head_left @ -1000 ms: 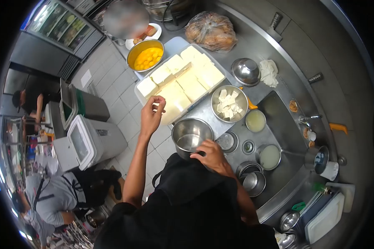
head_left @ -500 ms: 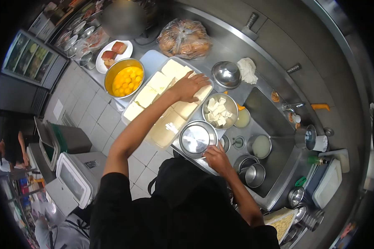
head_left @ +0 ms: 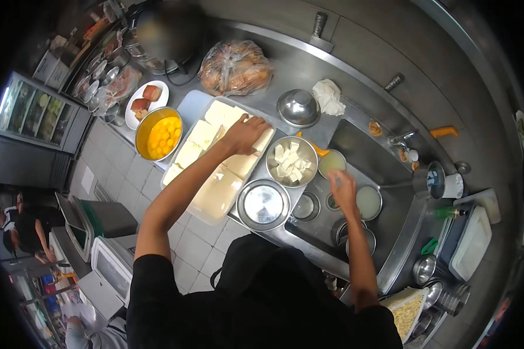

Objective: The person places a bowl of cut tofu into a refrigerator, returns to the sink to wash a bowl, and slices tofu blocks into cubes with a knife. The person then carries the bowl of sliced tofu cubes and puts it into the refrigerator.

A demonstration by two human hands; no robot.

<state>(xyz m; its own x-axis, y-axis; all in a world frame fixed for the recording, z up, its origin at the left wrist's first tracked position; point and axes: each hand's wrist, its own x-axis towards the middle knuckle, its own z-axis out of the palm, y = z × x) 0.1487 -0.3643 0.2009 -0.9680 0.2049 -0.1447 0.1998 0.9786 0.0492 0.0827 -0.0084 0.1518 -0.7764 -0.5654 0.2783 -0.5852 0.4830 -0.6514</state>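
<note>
My left hand point(head_left: 245, 135) is over the white tofu blocks point(head_left: 202, 135) in a long plastic tub point(head_left: 206, 216). Its fingers are curled round a block in the right-hand row, partly hiding it. Cloudy liquid fills the near end of the tub. My right hand point(head_left: 343, 191) hovers above the sink area, fingers loosely bent and apart, holding nothing I can see. Just beyond it is a cup of cloudy liquid point(head_left: 332, 161). Between my hands sit a steel bowl of white tofu pieces point(head_left: 291, 164) and a bare round steel pan point(head_left: 264, 205). An orange-handled tool point(head_left: 315, 145) lies behind the bowl.
A pot of egg yolks point(head_left: 159, 135) and a plate of meat point(head_left: 147, 103) stand left of the tub. Behind are a bagged bundle point(head_left: 236, 67), a domed steel bowl point(head_left: 298, 108) and a white cloth point(head_left: 328, 97). The sink point(head_left: 355, 139) lies right.
My right hand has let go of the round pan and moved right over the sink area. My left hand's fingers have gone from spread to curled on the tofu.
</note>
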